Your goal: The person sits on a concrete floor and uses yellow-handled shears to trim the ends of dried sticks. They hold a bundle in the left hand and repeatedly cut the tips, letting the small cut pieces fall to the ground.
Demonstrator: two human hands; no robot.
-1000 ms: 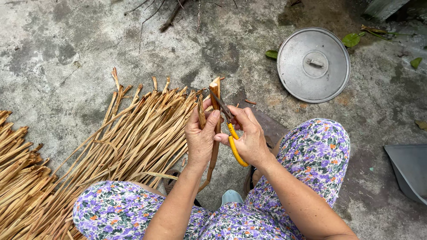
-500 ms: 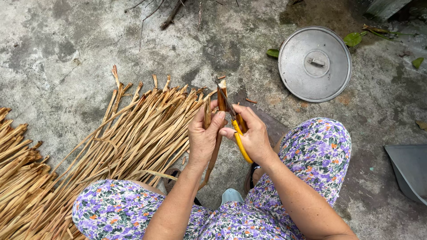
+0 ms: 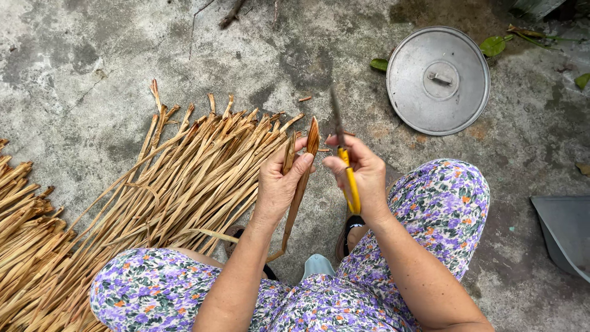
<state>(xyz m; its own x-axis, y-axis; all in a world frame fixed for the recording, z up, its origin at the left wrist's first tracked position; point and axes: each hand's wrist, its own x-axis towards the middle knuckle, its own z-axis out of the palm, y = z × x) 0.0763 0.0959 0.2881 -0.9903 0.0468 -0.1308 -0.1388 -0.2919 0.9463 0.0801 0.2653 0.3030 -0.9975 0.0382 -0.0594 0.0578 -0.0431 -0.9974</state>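
Above my knees, at the centre of the view, my left hand (image 3: 279, 184) is closed around a brown dried strip (image 3: 305, 166), thumb pressed across its front face and fingers wrapped behind. The strip stands nearly upright; its pointed tip rises just above my thumb and its tail runs down past my wrist toward the ground. My right hand (image 3: 362, 172) is just beside the left, apart from the strip, and is clenched on the yellow handle of a knife (image 3: 345, 163). The dark blade points up and away from me, its tip well clear of the strip's tip. Half a second ago the blade lay against the top of the strip and both hands were touching; the blade has since come off the strip to the right and a gap has opened between the hands. Left of my left hand, a pile of dried strips (image 3: 153, 190) is fanned out on the concrete ground (image 3: 92, 74). A round metal lid (image 3: 440, 80) lies flat, handle up, at the upper right, with nothing on it. A grey tray (image 3: 565, 233) sits at the right edge; its contents cannot be determined.
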